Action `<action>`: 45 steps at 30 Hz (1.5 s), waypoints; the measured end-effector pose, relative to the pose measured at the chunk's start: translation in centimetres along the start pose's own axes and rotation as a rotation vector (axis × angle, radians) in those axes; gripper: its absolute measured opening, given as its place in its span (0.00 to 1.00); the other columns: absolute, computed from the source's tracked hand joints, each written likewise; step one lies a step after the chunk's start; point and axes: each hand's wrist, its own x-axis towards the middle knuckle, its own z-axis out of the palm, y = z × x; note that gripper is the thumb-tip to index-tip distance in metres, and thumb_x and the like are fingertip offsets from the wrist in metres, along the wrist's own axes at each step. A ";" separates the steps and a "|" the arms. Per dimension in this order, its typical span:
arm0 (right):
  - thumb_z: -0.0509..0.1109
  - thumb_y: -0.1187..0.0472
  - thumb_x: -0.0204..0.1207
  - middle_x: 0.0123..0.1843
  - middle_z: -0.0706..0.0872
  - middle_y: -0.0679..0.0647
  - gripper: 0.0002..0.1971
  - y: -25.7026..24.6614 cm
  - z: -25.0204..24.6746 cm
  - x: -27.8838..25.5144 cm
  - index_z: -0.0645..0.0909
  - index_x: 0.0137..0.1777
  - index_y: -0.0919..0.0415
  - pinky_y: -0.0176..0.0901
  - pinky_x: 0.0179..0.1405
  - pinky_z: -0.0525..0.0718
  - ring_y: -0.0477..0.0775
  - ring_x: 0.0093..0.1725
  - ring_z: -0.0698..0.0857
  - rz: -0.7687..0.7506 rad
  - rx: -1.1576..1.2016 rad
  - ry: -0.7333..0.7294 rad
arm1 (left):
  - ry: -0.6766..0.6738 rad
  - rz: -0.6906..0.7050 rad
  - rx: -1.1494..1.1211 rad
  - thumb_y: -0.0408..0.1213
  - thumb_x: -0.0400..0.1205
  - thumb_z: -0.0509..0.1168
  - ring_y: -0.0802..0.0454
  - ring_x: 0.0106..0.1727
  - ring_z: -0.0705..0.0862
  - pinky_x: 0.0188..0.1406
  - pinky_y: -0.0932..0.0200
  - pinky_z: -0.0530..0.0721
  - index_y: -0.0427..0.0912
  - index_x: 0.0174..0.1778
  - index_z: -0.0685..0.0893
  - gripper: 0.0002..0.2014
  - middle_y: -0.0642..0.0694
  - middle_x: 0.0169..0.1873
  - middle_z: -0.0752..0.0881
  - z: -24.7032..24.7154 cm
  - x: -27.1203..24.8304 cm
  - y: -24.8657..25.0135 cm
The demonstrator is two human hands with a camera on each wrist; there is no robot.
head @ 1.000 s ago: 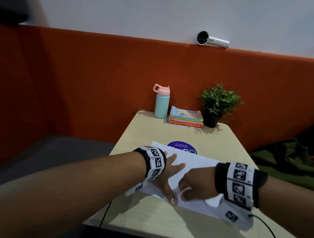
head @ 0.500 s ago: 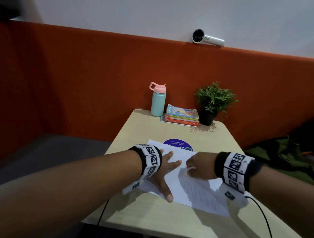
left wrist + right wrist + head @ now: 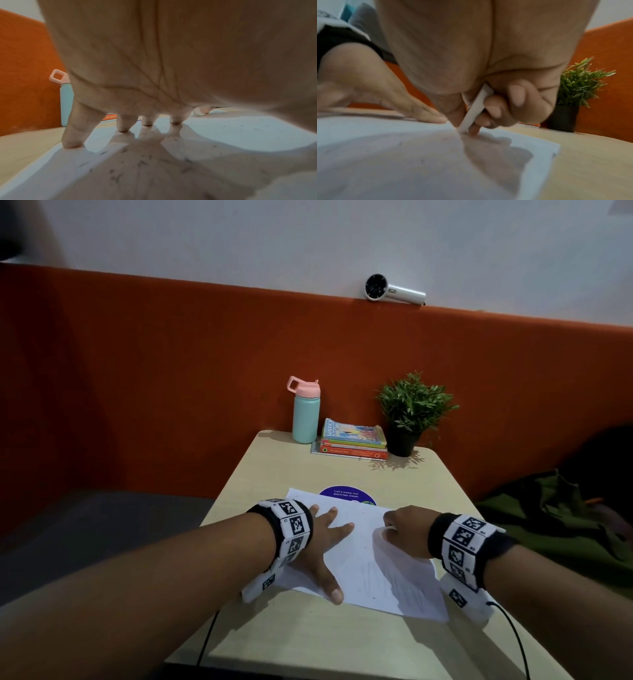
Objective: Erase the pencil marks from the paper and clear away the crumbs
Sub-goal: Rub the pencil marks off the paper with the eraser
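A white sheet of paper (image 3: 363,563) lies on the beige table (image 3: 308,635), with faint pencil strokes near its front right part. My left hand (image 3: 325,546) lies flat on the sheet's left side, fingers spread and pressing down (image 3: 123,125). My right hand (image 3: 406,530) sits at the sheet's far right edge, fingers curled round a white eraser (image 3: 476,108) whose tip touches the paper. Dark eraser crumbs (image 3: 142,162) are scattered on the paper (image 3: 223,132) under and beside my left palm.
At the table's far end stand a teal bottle with a pink lid (image 3: 306,412), a stack of books (image 3: 352,440) and a potted plant (image 3: 411,412). A purple round sticker (image 3: 347,495) shows past the sheet. An orange partition (image 3: 171,371) backs the table.
My right hand with the eraser has moved from the sheet's front middle, near my left thumb, up to its far right edge. The left hand stays pressed on the paper.
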 end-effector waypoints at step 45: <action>0.51 0.56 0.88 0.64 0.83 0.61 0.18 0.0 -0.7 1.0 0.77 0.65 0.65 0.45 0.52 0.73 0.60 0.58 0.80 -0.014 -0.036 -0.183 | -0.024 -0.080 -0.039 0.79 0.79 0.47 0.37 0.90 0.42 0.86 0.31 0.47 0.51 0.89 0.34 0.52 0.41 0.89 0.35 0.9 -4.9 1.4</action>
